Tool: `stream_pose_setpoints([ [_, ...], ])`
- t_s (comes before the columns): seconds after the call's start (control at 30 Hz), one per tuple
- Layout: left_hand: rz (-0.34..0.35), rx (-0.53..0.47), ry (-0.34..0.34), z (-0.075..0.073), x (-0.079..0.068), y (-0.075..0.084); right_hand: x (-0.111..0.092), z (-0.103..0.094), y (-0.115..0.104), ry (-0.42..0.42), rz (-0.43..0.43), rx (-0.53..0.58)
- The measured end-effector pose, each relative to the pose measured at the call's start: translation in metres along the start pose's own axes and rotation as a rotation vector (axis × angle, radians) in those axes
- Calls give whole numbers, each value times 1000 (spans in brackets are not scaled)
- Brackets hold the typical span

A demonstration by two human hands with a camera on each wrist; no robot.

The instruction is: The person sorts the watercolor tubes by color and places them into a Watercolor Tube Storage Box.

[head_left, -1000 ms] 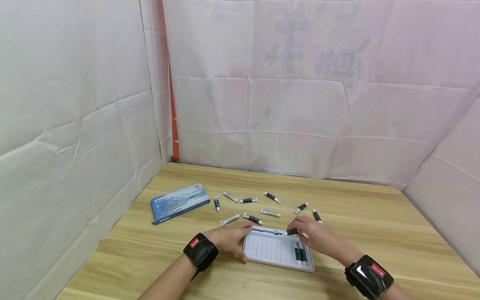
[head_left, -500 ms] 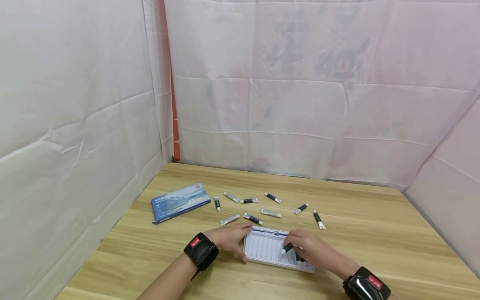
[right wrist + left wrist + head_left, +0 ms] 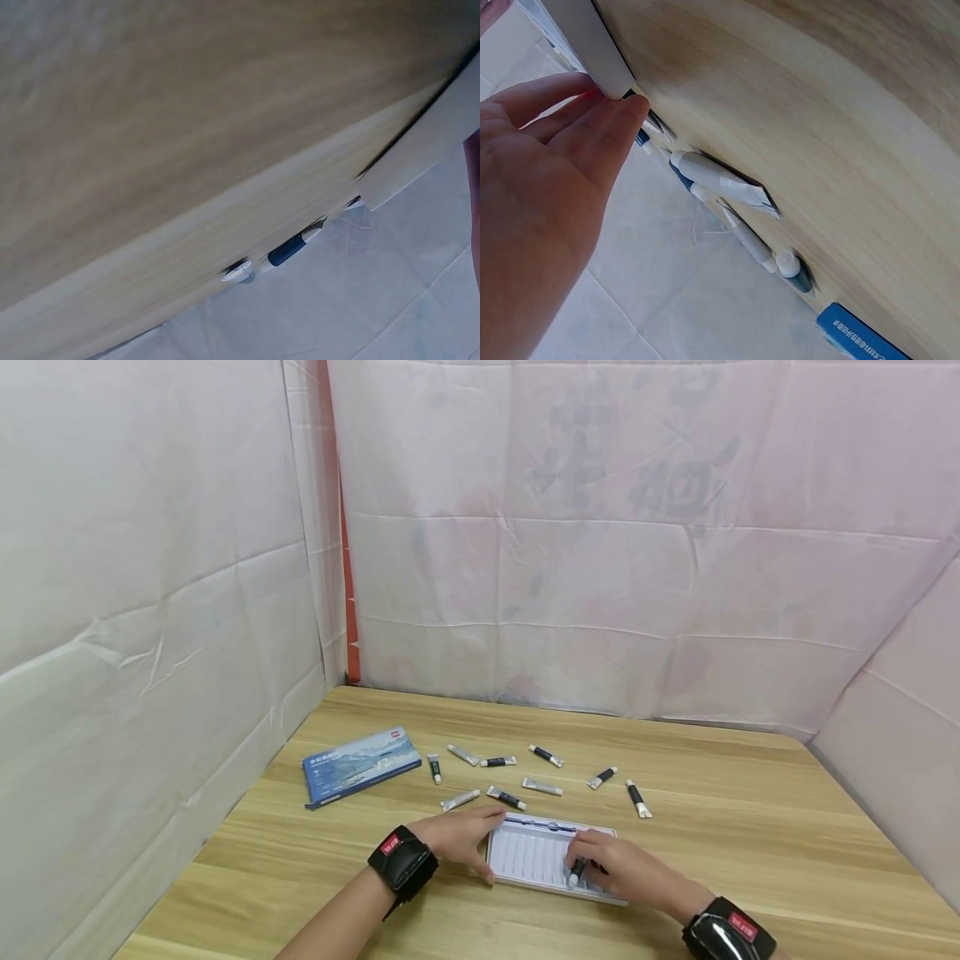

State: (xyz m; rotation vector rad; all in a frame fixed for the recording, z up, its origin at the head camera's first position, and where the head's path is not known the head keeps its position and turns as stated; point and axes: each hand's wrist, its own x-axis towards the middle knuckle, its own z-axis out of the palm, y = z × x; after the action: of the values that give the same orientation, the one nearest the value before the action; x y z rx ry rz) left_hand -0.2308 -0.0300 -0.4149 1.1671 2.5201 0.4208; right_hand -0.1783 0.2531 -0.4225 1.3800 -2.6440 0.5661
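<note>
A white slotted plastic tray (image 3: 517,853) lies on the table in front of the person. My left hand (image 3: 459,838) holds it at its left end, fingers at the far corner and thumb at the near one. The left wrist view shows the fingertips against the side wall of the tray (image 3: 589,49). Over the tray's right part, my right hand (image 3: 618,865) pinches a dark paint tube (image 3: 577,870), its white cap towards the person. That hand hides the slots beneath it. A thin blue paintbrush (image 3: 536,823) lies along the tray's far edge.
Several paint tubes lie scattered beyond the tray, among them a silvery tube (image 3: 542,787), a dark tube (image 3: 506,797) and another dark tube (image 3: 638,798) at the right. A flat blue box (image 3: 362,766) rests at the left. White sheets (image 3: 510,568) hang around the table.
My right hand has brought the paint tube from the tray's far edge towards the person, down into the slotted part, turning its cap nearer. My left hand has stayed on the tray.
</note>
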Motion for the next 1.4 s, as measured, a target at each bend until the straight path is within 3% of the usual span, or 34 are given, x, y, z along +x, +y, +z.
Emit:
stream_pose_setpoints([
  [0.27,-3,-6,-2,-1,-1,1,0,-6,4,-67,65,30],
  [0.9,-9,7,-5,1,3,-1,-5,-6,6,-27,66,58],
  [1.4,-20,-5,-5,-1,1,2,-4,-11,5,-94,97,63],
])
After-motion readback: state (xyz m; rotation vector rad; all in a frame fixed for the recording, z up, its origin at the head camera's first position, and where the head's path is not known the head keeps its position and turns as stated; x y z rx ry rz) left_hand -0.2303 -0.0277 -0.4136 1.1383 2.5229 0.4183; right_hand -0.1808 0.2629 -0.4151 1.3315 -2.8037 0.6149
